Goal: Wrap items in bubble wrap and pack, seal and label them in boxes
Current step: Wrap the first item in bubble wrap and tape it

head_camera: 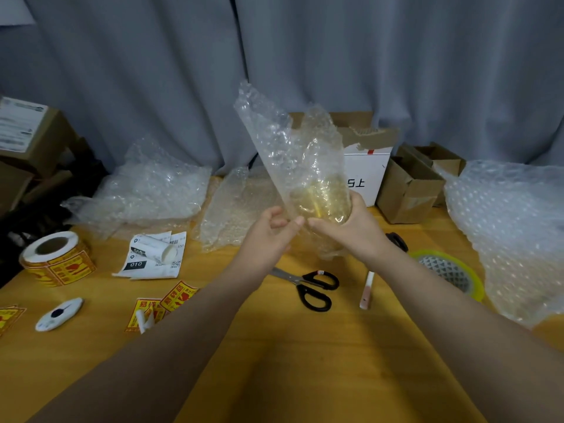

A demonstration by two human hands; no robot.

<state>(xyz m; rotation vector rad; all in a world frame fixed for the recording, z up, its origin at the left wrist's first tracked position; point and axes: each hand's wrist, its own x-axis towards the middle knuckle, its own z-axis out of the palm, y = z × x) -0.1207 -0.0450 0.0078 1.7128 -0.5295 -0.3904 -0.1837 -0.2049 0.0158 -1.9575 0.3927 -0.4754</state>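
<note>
Both hands work above the middle of the tabletop (pixel 274 346), lifted off it so the sheet can turn freely. The right hand (pixel 351 230) cups the lower end of the bubble wrap sheet (pixel 283 141). Its fingers are curled round the bundle where a yellowish item (pixel 320 199) shows through the plastic. What the item is cannot be told through the bubbles; it is perhaps a small clear bottle. The left hand (pixel 268 236) pinches the sheet's near edge between thumb and fingers, probably to draw it tight across the item before the next turn. The loose part of the sheet stands up toward the far edge and is not yet wound in, so the wrapping looks about half done.

The tools lie within reach for later steps. The scissors (pixel 314 285) are just nearer than the hands, a tape roll (pixel 448 273) lies toward the right edge, and a roll of labels (pixel 55 257) sits at the left edge. An open white box (pixel 366 175) and brown boxes (pixel 409 190) wait along the far edge, right of the middle, likely for the wrapped item.
</note>
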